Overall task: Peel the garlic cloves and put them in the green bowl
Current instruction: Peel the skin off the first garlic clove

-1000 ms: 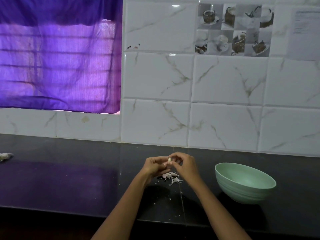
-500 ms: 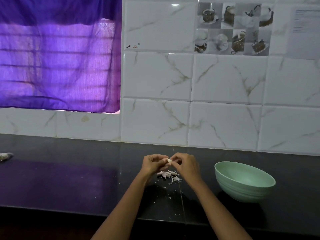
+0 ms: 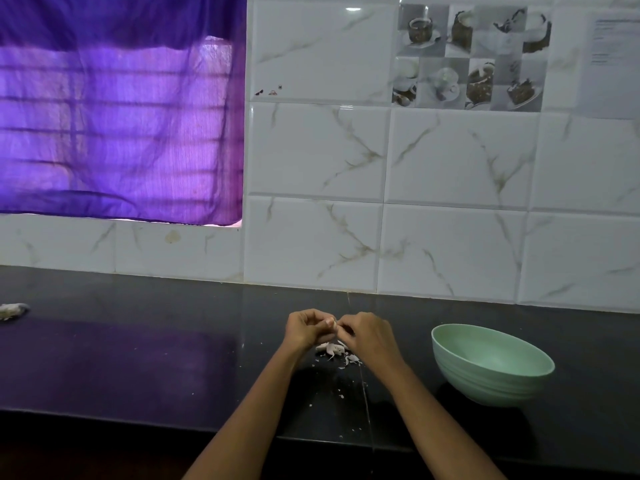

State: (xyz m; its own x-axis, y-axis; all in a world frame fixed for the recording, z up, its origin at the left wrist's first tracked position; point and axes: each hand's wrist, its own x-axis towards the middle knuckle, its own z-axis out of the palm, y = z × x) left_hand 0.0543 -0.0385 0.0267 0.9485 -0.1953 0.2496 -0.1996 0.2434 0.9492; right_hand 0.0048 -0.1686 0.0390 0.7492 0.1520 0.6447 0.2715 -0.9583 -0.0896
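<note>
My left hand (image 3: 308, 329) and my right hand (image 3: 365, 336) meet fingertip to fingertip above the black counter. Between them they pinch a small pale garlic clove (image 3: 331, 321), mostly hidden by the fingers. Just below the hands lies a little heap of whitish garlic skins (image 3: 334, 349), with tiny flakes scattered toward the front edge. The green bowl (image 3: 491, 363) stands on the counter to the right of my right hand, apart from it; I see nothing inside it.
The black counter (image 3: 138, 358) runs along a white marble-tiled wall (image 3: 450, 161). A purple curtain (image 3: 114, 116) covers the window at the left. A pale lump (image 3: 12, 310) lies at the counter's far left edge.
Both hands stayed together on the clove, shifting only slightly; the fingers have closed over more of it, so less of the clove shows than a second ago.
</note>
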